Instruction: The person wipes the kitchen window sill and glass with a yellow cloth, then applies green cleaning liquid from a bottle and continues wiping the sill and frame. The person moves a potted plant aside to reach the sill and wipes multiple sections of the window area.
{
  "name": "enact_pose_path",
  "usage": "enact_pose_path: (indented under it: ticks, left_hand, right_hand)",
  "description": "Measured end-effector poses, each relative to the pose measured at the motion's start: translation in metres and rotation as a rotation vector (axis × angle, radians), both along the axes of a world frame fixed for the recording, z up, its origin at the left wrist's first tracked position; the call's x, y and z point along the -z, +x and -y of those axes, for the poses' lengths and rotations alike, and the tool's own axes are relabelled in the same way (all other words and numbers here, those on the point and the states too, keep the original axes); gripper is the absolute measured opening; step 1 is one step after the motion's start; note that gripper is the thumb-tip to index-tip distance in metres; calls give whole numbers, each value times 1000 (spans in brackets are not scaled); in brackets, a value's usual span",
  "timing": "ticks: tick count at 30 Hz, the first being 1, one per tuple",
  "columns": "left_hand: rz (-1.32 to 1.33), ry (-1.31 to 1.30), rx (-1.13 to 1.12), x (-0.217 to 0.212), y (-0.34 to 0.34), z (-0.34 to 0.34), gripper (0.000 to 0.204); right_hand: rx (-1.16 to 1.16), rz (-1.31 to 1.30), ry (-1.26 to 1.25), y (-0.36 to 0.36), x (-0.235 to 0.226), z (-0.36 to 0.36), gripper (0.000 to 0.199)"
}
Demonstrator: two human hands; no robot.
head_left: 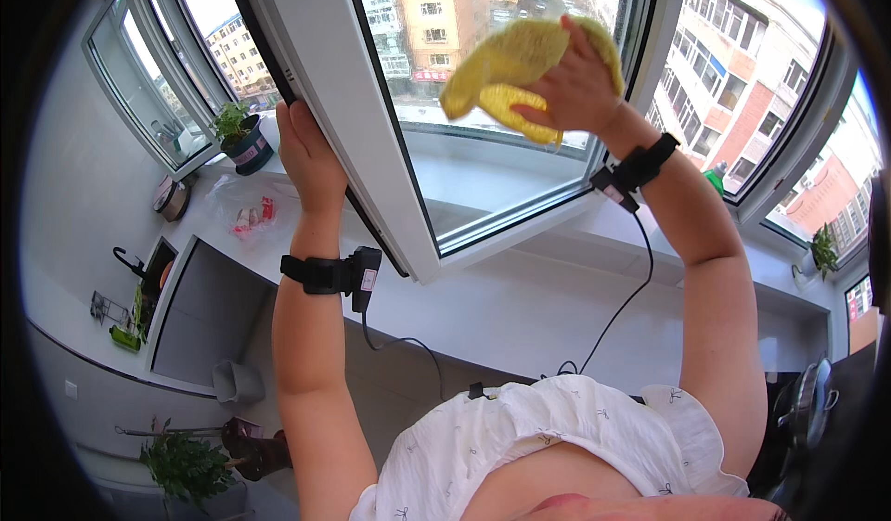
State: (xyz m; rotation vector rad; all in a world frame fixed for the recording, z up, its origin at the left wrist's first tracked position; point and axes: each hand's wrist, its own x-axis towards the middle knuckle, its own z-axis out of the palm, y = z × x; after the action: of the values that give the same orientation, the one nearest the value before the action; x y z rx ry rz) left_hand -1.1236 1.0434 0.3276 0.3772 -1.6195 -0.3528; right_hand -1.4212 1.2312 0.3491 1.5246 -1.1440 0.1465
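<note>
The right hand point(575, 85) is spread open over a fluffy yellow cloth point(506, 52), palm side toward it, fingers reaching up and thumb out to the left, with part of the cloth drooping below the thumb. The cloth lies over the upper right of the clear glass pane point(510, 164) of a tilted-looking white-framed window sash point(320, 66). The left hand point(314, 164) touches the outer left edge of that sash; its fingers are partly hidden along the edge, so how firmly they close on it cannot be told. Each wrist wears a black strap with a small black box, the left box point(365, 280) and the right box point(613, 187) both bearing a pale sticker whose print is too small to make out. A thin black cable point(647, 270) runs down from the right one. Near the left hand, a dark teal round flowerpot point(251, 153) with a leafy green plant carries a pale label, and a clear crumpled plastic bag point(246, 207) shows red-and-white matter through it, any lettering unclear. Both lie beyond the forearm, the bag on the white smooth-topped desk point(501, 308) that runs beneath the window. Through the glass, a small red sign point(430, 76) sits low on a tan building point(433, 11).
</note>
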Motion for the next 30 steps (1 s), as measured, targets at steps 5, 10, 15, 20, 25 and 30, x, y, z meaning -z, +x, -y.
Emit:
enact_pose_path:
  ticks: [5, 10, 15, 20, 25, 30]
  left_hand:
    - [-31, 47, 37, 3, 1, 2, 41]
    - [-49, 57, 16, 5, 2, -1, 43]
    - [-43, 163, 84, 6, 2, -5, 44]
    - [-24, 87, 38, 8, 2, -3, 43]
    - [-32, 105, 91, 9, 1, 0, 43]
    - [-60, 186, 101, 9, 3, -5, 43]
  right_hand:
    - [-104, 241, -522, -60, -200, -11, 66]
    - [-109, 236, -397, -7, -32, 10, 49]
    - [-156, 414, 531, 58, 218, -4, 31]
    - [-105, 46, 195, -2, 75, -12, 40]
    - [39, 535, -471, -52, -210, -33, 66]
    - [225, 539, -599, -72, -155, -16, 75]
